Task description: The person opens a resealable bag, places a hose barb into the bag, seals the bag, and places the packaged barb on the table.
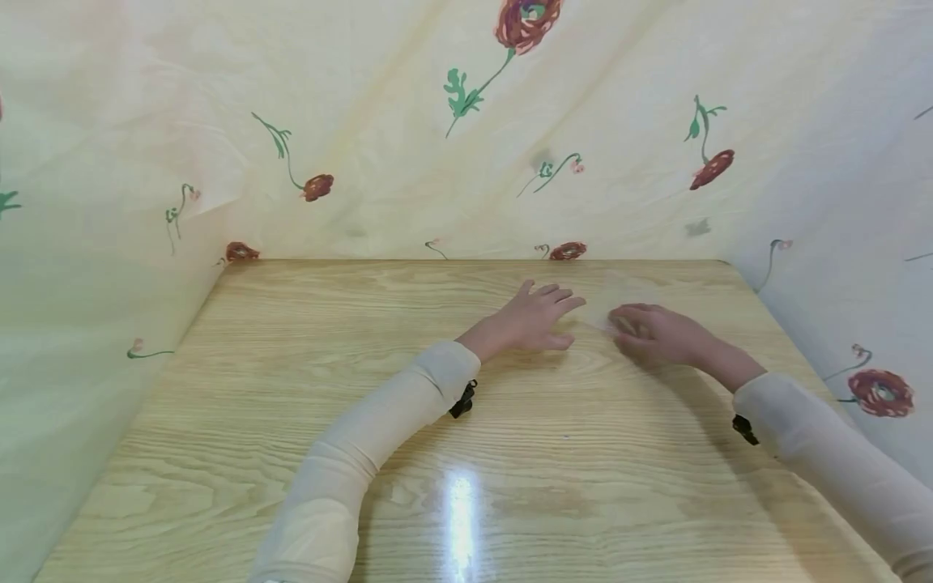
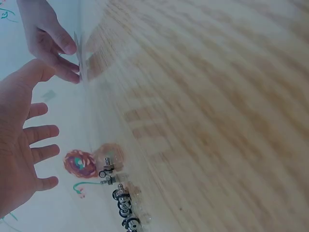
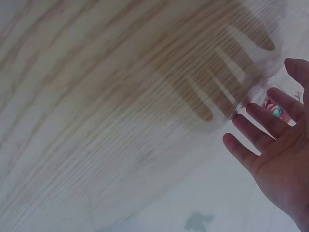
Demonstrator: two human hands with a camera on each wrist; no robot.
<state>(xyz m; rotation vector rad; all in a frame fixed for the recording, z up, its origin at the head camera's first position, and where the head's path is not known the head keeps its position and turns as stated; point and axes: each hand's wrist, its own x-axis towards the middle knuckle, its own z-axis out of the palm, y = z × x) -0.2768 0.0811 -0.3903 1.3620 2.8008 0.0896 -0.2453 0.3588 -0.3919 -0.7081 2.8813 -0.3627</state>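
My left hand (image 1: 535, 317) hovers over the far part of the table, its fingers spread and nothing in them; the left wrist view shows the palm (image 2: 17, 145) and separated fingers. Just to the right is my right hand (image 1: 656, 332), thumb and fingers loosely bent and facing the left hand. A thin piece of clear plastic (image 3: 241, 102) shows at its fingertips in the right wrist view, where thumb and fingers stand apart. From the left wrist, the plastic looks like a pale thin edge beside the right fingers (image 2: 67, 72). Its full outline is hard to see against the wood.
The glossy wood-grain table (image 1: 408, 486) carries a bright light reflection. Flower-patterned cloth (image 1: 379, 105) hangs along its back and both sides. Each sleeve has a black clip (image 1: 463, 400) at the wrist. Small metal pieces with dark rings (image 2: 124, 208) show low in the left wrist view.
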